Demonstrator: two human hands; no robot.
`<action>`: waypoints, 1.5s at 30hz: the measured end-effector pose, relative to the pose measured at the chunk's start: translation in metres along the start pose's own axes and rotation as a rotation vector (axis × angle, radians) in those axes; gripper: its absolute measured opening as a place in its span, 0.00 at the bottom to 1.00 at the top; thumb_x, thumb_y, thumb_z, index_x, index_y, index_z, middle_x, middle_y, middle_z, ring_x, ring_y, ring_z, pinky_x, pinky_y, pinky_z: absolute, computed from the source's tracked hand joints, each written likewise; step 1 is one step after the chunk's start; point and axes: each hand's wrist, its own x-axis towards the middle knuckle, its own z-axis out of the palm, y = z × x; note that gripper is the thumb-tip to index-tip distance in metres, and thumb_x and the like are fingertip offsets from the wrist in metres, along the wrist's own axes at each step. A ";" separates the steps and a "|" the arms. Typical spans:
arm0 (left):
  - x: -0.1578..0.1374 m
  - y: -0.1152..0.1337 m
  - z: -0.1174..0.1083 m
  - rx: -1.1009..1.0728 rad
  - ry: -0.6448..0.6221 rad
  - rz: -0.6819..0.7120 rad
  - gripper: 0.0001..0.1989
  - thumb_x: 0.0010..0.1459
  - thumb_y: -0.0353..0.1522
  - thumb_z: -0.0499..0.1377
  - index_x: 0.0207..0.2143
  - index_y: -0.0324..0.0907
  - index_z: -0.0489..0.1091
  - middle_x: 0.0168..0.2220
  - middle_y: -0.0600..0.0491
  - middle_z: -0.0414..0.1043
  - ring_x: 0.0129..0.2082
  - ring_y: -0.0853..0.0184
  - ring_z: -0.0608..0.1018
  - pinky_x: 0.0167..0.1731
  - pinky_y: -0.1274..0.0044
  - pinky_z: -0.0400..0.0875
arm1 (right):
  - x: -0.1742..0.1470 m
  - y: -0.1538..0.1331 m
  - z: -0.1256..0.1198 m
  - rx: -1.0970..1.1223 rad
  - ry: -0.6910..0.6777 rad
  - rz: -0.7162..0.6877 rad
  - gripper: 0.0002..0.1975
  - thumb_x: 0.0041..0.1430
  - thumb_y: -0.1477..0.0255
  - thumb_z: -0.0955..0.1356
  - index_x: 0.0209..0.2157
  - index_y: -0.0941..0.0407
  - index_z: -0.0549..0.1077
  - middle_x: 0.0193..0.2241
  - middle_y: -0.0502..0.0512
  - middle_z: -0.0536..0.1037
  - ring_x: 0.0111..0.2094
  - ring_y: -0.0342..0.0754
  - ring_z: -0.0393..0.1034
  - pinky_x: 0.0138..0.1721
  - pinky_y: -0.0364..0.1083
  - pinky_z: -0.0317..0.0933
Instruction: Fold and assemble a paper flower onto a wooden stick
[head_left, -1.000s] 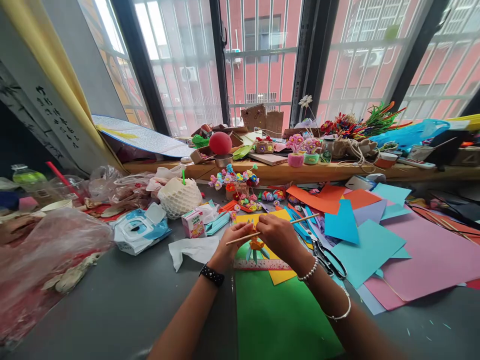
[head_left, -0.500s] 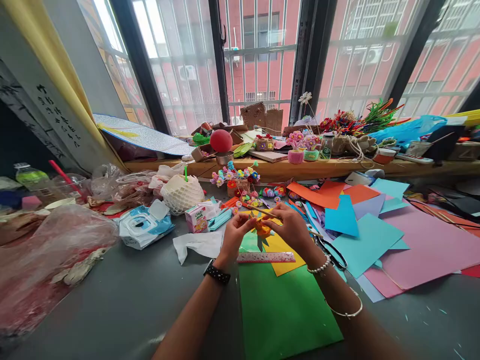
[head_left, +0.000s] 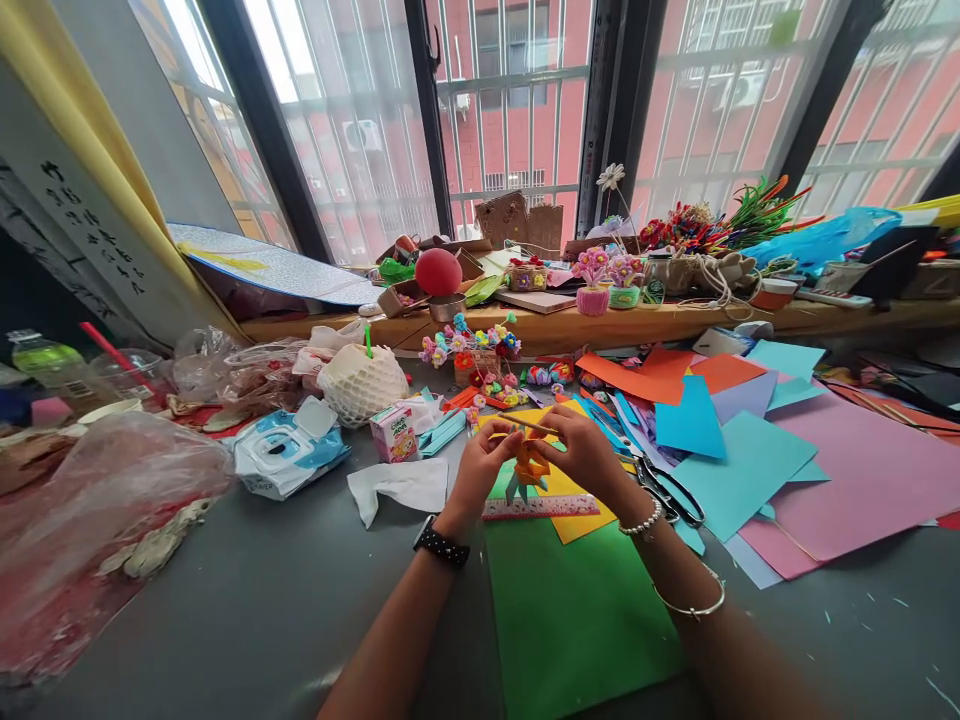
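Observation:
Between my two hands hangs an orange paper flower (head_left: 529,466) with grey-green pointed leaves (head_left: 517,489) below it. My left hand (head_left: 484,465) is closed, thumb and finger pinching the flower's left side. Across the top lies a thin, light brown stick (head_left: 534,428), gripped in my right hand (head_left: 577,450), whose thumb and fingertips also touch the flower. Part of the flower is hidden behind my fingers. Just beneath are a pink patterned ruler (head_left: 540,506), yellow paper (head_left: 577,527) and a green sheet (head_left: 577,620).
Black-handled scissors (head_left: 671,495) lie right of my right hand, beside blue paper (head_left: 688,420) and pink paper (head_left: 862,480). A wet-wipe pack (head_left: 289,450), a small pink box (head_left: 393,433) and a white tissue (head_left: 401,490) are to the left. Small flowers (head_left: 480,345) stand behind.
The orange flower has tilted in my fingers, so more of its petals and its hanging leaves show. Both hands keep their hold, and the view has shifted slightly.

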 end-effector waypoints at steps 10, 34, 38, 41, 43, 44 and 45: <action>-0.003 0.002 0.003 0.032 0.053 0.060 0.15 0.42 0.38 0.62 0.29 0.37 0.63 0.27 0.54 0.70 0.28 0.71 0.74 0.32 0.78 0.69 | -0.003 0.001 -0.002 -0.003 0.096 0.014 0.06 0.51 0.69 0.66 0.26 0.58 0.71 0.25 0.50 0.69 0.23 0.40 0.60 0.25 0.41 0.52; -0.004 -0.008 0.005 0.702 0.061 0.334 0.07 0.52 0.34 0.53 0.30 0.39 0.63 0.30 0.50 0.67 0.30 0.69 0.71 0.28 0.76 0.69 | -0.010 0.005 0.005 -0.160 0.178 -0.016 0.07 0.53 0.71 0.64 0.31 0.55 0.75 0.34 0.55 0.70 0.29 0.43 0.66 0.27 0.42 0.56; -0.007 -0.003 0.008 0.611 0.041 0.314 0.06 0.49 0.33 0.55 0.27 0.39 0.61 0.30 0.52 0.66 0.29 0.70 0.72 0.29 0.77 0.69 | -0.010 0.003 0.003 -0.129 0.168 0.008 0.08 0.53 0.71 0.64 0.32 0.55 0.75 0.34 0.54 0.70 0.29 0.43 0.66 0.28 0.42 0.56; -0.007 -0.005 0.008 0.536 0.036 0.296 0.08 0.48 0.33 0.57 0.25 0.39 0.60 0.29 0.53 0.66 0.29 0.72 0.72 0.31 0.78 0.70 | -0.010 0.002 0.001 -0.124 0.142 0.028 0.08 0.52 0.71 0.65 0.33 0.56 0.74 0.35 0.54 0.70 0.30 0.43 0.66 0.29 0.42 0.56; -0.005 -0.007 0.007 0.502 0.023 0.284 0.09 0.47 0.34 0.58 0.25 0.39 0.60 0.29 0.53 0.66 0.29 0.72 0.73 0.31 0.78 0.70 | -0.010 0.002 0.001 -0.130 0.133 0.041 0.08 0.52 0.71 0.65 0.33 0.57 0.74 0.35 0.55 0.70 0.31 0.44 0.66 0.29 0.42 0.56; -0.005 -0.008 0.007 0.488 0.017 0.275 0.09 0.47 0.34 0.58 0.25 0.39 0.60 0.29 0.53 0.66 0.29 0.72 0.73 0.31 0.78 0.69 | -0.010 0.003 0.001 -0.133 0.129 0.042 0.08 0.52 0.71 0.65 0.33 0.56 0.74 0.35 0.55 0.70 0.31 0.44 0.66 0.29 0.42 0.56; -0.004 -0.008 0.006 0.479 0.016 0.268 0.10 0.46 0.34 0.58 0.25 0.39 0.60 0.29 0.54 0.66 0.29 0.72 0.73 0.31 0.78 0.69 | -0.010 0.003 0.001 -0.135 0.127 0.039 0.08 0.52 0.71 0.65 0.33 0.56 0.74 0.35 0.54 0.70 0.31 0.43 0.66 0.29 0.42 0.56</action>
